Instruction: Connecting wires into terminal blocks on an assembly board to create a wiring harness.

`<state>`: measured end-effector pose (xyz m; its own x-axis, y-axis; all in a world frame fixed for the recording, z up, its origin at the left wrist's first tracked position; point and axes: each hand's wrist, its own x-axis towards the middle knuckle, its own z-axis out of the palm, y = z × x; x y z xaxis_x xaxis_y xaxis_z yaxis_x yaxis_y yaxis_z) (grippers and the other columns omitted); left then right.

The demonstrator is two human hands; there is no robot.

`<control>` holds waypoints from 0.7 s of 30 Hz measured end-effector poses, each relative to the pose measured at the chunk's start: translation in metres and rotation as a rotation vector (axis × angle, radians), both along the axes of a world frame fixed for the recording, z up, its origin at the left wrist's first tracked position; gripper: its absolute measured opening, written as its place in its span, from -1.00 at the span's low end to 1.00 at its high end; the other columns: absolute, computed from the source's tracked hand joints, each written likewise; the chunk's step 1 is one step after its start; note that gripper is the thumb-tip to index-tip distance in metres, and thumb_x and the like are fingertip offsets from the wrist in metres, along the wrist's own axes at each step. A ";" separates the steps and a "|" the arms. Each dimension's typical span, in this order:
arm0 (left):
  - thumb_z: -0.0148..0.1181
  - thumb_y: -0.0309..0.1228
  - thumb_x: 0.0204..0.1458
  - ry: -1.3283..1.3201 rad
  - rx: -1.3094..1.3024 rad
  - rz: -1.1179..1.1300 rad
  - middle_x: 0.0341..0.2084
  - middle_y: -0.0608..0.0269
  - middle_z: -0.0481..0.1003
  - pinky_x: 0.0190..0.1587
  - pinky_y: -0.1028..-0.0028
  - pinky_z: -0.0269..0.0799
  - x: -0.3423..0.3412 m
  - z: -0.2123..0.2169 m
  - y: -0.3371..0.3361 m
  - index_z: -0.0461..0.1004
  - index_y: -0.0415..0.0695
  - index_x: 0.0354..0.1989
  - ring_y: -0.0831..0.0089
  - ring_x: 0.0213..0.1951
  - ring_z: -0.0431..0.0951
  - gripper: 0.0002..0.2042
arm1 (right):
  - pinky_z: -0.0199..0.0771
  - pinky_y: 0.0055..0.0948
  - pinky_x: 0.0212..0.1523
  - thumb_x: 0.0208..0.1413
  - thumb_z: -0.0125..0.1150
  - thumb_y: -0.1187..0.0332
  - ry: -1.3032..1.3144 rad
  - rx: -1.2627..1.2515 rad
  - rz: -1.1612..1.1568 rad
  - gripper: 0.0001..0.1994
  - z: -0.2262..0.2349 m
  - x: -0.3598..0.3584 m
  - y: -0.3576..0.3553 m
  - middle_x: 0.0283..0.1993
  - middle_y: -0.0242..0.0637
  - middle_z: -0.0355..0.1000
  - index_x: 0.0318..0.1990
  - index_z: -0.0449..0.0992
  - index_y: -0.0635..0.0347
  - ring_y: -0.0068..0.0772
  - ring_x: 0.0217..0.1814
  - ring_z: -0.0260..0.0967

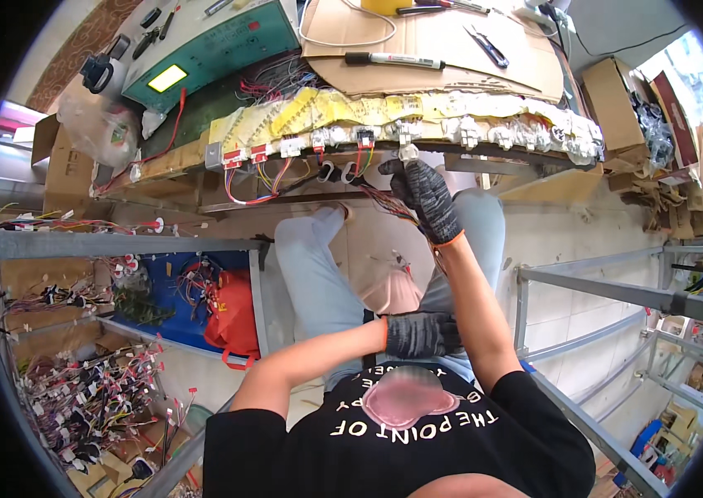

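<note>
The right hand (426,199), in a dark knit glove, is raised to the front edge of the counter (212,112), its fingers bent just below a white plug (408,153); whether they are clamped on it cannot be told from above. That plug sits directly under a white socket (406,130) in the row of connectors along the yellow-taped strip (310,116). A bundle of wires (389,202) runs past the right hand and down along the forearm. The left hand (419,334), gloved too, is well apart from the right, low over the lap, its fingertips partly hidden by the right forearm, so its grip cannot be made out. For a clean seating, the plug would best be squared to the socket and pressed by its housing, not by the wires. Some slack in the bundle should spare the crimps, and the left hand could steady it. Care seems wise beside the black connector (365,137), whose coloured leads hang close by.
</note>
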<state>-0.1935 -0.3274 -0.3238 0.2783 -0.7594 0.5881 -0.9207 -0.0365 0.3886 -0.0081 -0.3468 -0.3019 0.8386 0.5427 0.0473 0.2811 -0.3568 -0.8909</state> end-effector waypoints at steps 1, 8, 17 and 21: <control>-0.05 -0.48 -0.06 0.709 -0.071 -0.128 -0.12 0.17 0.39 0.09 0.41 0.20 -0.008 -0.034 -0.019 0.42 -0.10 -0.17 0.38 0.01 0.33 -0.75 | 0.14 -0.45 -0.44 0.06 -0.04 0.28 -0.087 0.159 -0.041 -0.72 -0.008 0.000 0.005 -0.49 -0.33 0.25 -0.16 0.40 0.28 -0.40 -0.48 0.13; -0.11 -0.43 0.04 1.079 -0.352 0.184 -0.22 0.20 0.37 -0.03 0.52 0.21 0.001 -0.150 -0.116 0.34 -0.08 -0.19 0.50 -0.11 0.32 -0.82 | 0.34 -0.21 -0.34 -0.14 0.19 0.44 -0.003 0.062 -0.045 -0.71 0.013 -0.007 0.016 -0.35 -0.08 0.38 -0.21 0.37 0.29 -0.04 -0.37 0.34; -0.31 -0.44 0.11 1.175 -0.139 0.232 -0.14 0.29 0.33 -0.01 0.49 0.16 -0.015 -0.167 -0.141 0.30 -0.02 -0.02 0.51 -0.05 0.28 -0.69 | 0.34 -0.24 -0.38 -0.15 0.10 0.53 0.228 0.264 -0.242 -0.86 0.052 -0.008 0.029 -0.44 -0.13 0.39 -0.35 0.40 0.23 -0.10 -0.39 0.35; -0.20 -0.40 0.07 0.795 0.209 0.268 -0.29 0.29 0.39 -0.20 0.46 0.26 0.044 -0.053 -0.076 0.35 -0.04 -0.11 0.46 -0.21 0.37 -0.75 | 0.31 -0.39 -0.43 -0.02 0.03 0.41 -0.459 0.028 -0.234 -0.88 0.079 -0.001 -0.015 -0.50 -0.20 0.38 -0.35 0.44 0.22 -0.31 -0.47 0.33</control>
